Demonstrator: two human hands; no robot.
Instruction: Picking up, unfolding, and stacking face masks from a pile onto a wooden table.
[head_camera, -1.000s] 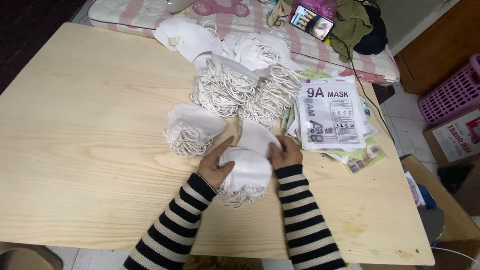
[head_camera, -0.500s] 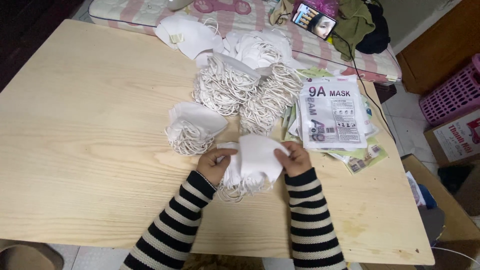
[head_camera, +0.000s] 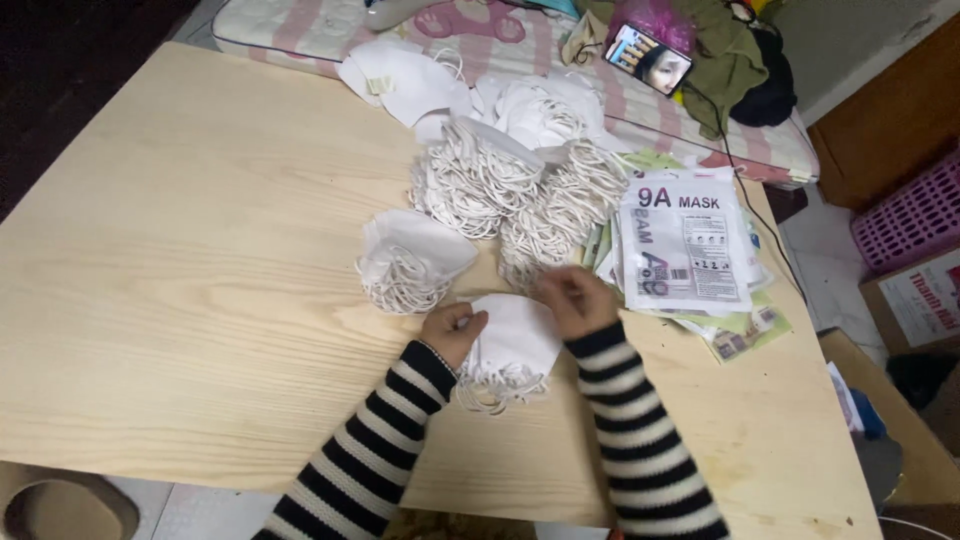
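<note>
Head view: both hands, left and right, pinch a small white mask stack.

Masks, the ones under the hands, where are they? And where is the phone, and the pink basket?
Small stack of white masks (head_camera: 515, 335): head view, on the flat top mask between the hands.
Phone (head_camera: 648, 58): head view, on its lit screen.
Pink basket (head_camera: 910, 212): head view, on its slotted side wall.

Left hand: fingers curled, knuckles up, forearm angling in from lower left, striped sleeve to wrist. Right hand: slightly blurred, fingers bent in pinch, forearm rising from bottom edge. Hands near each other, not touching.
</note>
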